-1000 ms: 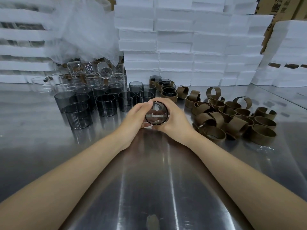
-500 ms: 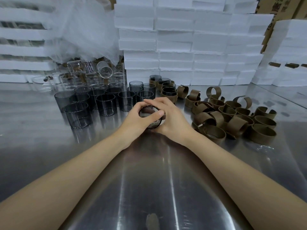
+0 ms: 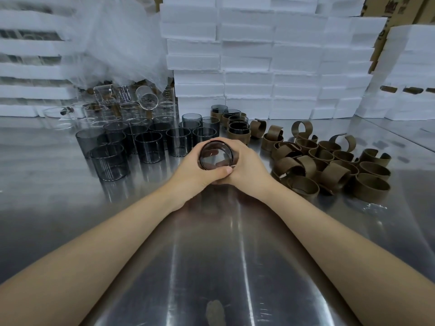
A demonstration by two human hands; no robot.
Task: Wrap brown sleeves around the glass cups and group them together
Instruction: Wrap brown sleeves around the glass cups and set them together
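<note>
L hand & R hand both curled round glass cup, mouth now tipped back up; sleeve hidden in grip, prob. seating

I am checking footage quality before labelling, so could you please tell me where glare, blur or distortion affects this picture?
Head view: glare streaks run down the table between the forearms; the plastic sheet and clear glasses at upper left look soft; wide-angle distortion tilts the foam stacks near the edges; the glass cup, left hand and right hand are sharp.
</note>
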